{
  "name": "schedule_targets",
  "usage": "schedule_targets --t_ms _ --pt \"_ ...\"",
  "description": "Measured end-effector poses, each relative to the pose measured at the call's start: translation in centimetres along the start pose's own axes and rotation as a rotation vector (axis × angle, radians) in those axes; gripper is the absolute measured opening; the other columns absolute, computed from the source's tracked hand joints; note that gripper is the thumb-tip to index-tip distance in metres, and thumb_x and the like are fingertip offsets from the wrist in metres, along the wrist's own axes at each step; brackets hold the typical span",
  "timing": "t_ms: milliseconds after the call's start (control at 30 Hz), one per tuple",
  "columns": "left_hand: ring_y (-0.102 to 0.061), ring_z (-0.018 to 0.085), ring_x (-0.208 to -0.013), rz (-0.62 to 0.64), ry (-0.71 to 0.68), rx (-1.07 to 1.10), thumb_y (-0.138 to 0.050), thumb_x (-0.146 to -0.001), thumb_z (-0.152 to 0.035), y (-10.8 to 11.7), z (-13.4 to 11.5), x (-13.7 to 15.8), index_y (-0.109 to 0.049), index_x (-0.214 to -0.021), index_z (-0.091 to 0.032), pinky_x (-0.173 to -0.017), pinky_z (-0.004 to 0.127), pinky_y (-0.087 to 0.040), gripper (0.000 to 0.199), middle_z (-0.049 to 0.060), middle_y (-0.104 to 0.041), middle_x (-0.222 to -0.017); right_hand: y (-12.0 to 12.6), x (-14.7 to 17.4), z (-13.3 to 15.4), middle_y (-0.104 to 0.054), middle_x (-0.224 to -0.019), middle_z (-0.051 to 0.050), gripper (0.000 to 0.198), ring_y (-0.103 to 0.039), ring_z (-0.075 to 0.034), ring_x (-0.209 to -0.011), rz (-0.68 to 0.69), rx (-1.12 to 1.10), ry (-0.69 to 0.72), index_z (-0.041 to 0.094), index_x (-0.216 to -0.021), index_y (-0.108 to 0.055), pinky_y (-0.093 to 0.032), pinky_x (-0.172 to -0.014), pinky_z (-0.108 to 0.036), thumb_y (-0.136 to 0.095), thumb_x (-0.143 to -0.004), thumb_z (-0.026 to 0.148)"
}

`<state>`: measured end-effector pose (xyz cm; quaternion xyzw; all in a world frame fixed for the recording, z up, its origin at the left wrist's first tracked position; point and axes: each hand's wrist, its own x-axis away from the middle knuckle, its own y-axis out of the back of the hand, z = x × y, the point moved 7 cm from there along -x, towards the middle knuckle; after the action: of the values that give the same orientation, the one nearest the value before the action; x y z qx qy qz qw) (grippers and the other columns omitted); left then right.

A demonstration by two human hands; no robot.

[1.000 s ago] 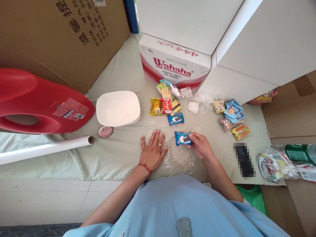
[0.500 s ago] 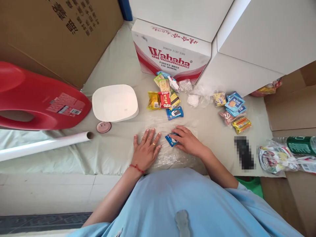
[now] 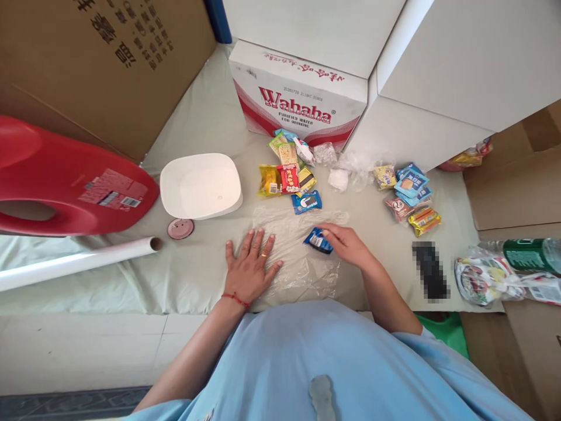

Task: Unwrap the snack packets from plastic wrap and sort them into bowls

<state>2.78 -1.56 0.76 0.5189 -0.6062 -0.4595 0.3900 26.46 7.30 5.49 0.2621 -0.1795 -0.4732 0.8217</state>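
My left hand (image 3: 251, 266) lies flat with spread fingers on the left part of a clear plastic sheet (image 3: 298, 275), which is spread wrinkled on the cloth. Between the thumb and fingers of my right hand (image 3: 346, 244) is a small blue snack packet (image 3: 318, 241), held over the sheet's right part. Just beyond the sheet lies another blue packet (image 3: 307, 202). Behind that one is a pile of wrapped snacks, among them a red packet (image 3: 289, 179) and a yellow one (image 3: 268, 180).
A white plastic tub (image 3: 200, 186), a round pinkish disc (image 3: 180, 228), a white roll (image 3: 83, 262) and a red jug (image 3: 74, 181) are on the left. A Wahaha carton (image 3: 298, 96) stands behind. More snack packets (image 3: 412, 184), a blurred dark object (image 3: 430, 272) and a bottle (image 3: 531, 254) are on the right.
My right hand has gripped the blue packet, lifted and turned it, and shifted it slightly right. My left hand stays flat and has slid a little left on the sheet.
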Motion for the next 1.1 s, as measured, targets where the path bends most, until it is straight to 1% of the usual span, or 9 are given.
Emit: schedule_targets --t_ms 133,233,367,500,600,733,867,967,1100 --pt "-0.032 0.039 -0.157 -0.038 -0.009 0.024 -0.043 -0.104 -0.051 0.0 0.1 -0.1 -0.039 -0.162 -0.028 -0.122 0.076 -0.002 0.063 0.015 -0.033 -0.171 -4.8 -1.7 2.2 -0.076 -0.127 -0.005 0.035 -0.070 -0.018 -0.115 0.245 0.065 0.082 0.023 -0.131 -0.069 -0.052 -0.102 -0.031 -0.044 -0.110 0.033" --pt "-0.033 0.039 -0.157 -0.047 0.002 0.027 -0.042 -0.104 -0.050 0.0 0.1 -0.1 -0.040 -0.162 -0.028 -0.123 0.076 -0.003 0.062 0.015 -0.036 -0.170 -6.6 -2.9 3.1 -0.076 -0.116 -0.010 0.031 -0.065 -0.023 -0.111 0.247 0.305 0.118 0.019 -0.120 -0.075 -0.050 -0.103 -0.038 -0.048 -0.108 0.031" --pt "-0.032 0.037 -0.158 -0.031 0.027 0.041 -0.043 -0.104 -0.049 0.0 -0.1 -0.1 -0.039 -0.163 -0.031 -0.125 0.074 -0.001 0.061 0.013 -0.035 -0.170 -5.8 -2.8 3.5 -0.068 -0.126 -0.013 0.030 -0.054 -0.028 -0.118 0.096 0.381 0.191 0.019 -0.124 -0.074 -0.046 -0.108 -0.045 -0.062 -0.102 0.037" --pt "-0.030 0.035 -0.159 -0.001 0.054 0.048 -0.039 -0.106 -0.049 0.0 0.0 -0.1 -0.038 -0.163 -0.034 -0.125 0.072 0.001 0.059 0.009 -0.032 -0.172 -6.1 -0.8 2.8 -0.065 -0.134 -0.013 0.049 -0.048 -0.031 -0.127 0.168 0.340 0.329 0.022 -0.138 -0.067 -0.045 -0.112 -0.049 -0.077 -0.092 0.036" --pt "-0.029 0.034 -0.159 0.004 0.064 0.043 -0.035 -0.107 -0.048 -0.1 0.1 -0.1 -0.037 -0.163 -0.033 -0.126 0.071 0.001 0.058 0.008 -0.031 -0.172 -5.6 0.3 1.9 -0.066 -0.131 -0.013 0.049 -0.048 -0.032 -0.125 0.104 0.364 0.293 0.023 -0.141 -0.065 -0.046 -0.111 -0.051 -0.074 -0.093 0.026" --pt "-0.029 0.033 -0.159 0.000 0.061 0.035 -0.034 -0.107 -0.048 -0.2 0.0 -0.2 -0.037 -0.163 -0.032 -0.126 0.070 0.003 0.058 0.009 -0.031 -0.172 -5.0 0.6 2.3 -0.066 -0.129 -0.013 0.046 -0.049 -0.031 -0.123 0.011 0.340 0.267 0.023 -0.141 -0.065 -0.047 -0.110 -0.051 -0.071 -0.095 0.030" --pt "-0.031 0.034 -0.159 -0.009 0.060 0.068 -0.036 -0.107 -0.047 0.0 0.3 -0.2 -0.040 -0.162 -0.030 -0.126 0.071 0.000 0.058 0.011 -0.030 -0.172 -6.2 -0.2 2.6 -0.064 -0.132 -0.013 0.048 -0.047 -0.032 -0.128 0.077 0.375 0.232 0.024 -0.141 -0.065 -0.046 -0.112 -0.053 -0.073 -0.094 0.028" --pt "-0.028 0.033 -0.161 -0.080 0.037 0.140 -0.042 -0.105 -0.044 1.0 1.2 0.6 -0.046 -0.159 -0.026 -0.128 0.065 -0.012 0.057 0.013 -0.027 -0.174 -5.8 0.2 2.6 -0.058 -0.141 -0.017 0.046 -0.046 -0.033 -0.133 0.062 0.355 0.234 0.022 -0.140 -0.064 -0.045 -0.113 -0.056 -0.070 -0.095 0.029" --pt "-0.027 0.028 -0.161 -0.135 -0.131 0.244 -0.048 -0.096 -0.026 2.7 2.0 2.8 -0.061 -0.146 -0.028 -0.131 0.058 -0.018 0.052 0.008 -0.046 -0.165 -3.7 3.5 2.8 -0.064 -0.127 -0.015 0.034 -0.056 -0.029 -0.117 0.125 0.178 0.326 0.023 -0.131 -0.066 -0.051 -0.104 -0.050 -0.064 -0.100 0.036"
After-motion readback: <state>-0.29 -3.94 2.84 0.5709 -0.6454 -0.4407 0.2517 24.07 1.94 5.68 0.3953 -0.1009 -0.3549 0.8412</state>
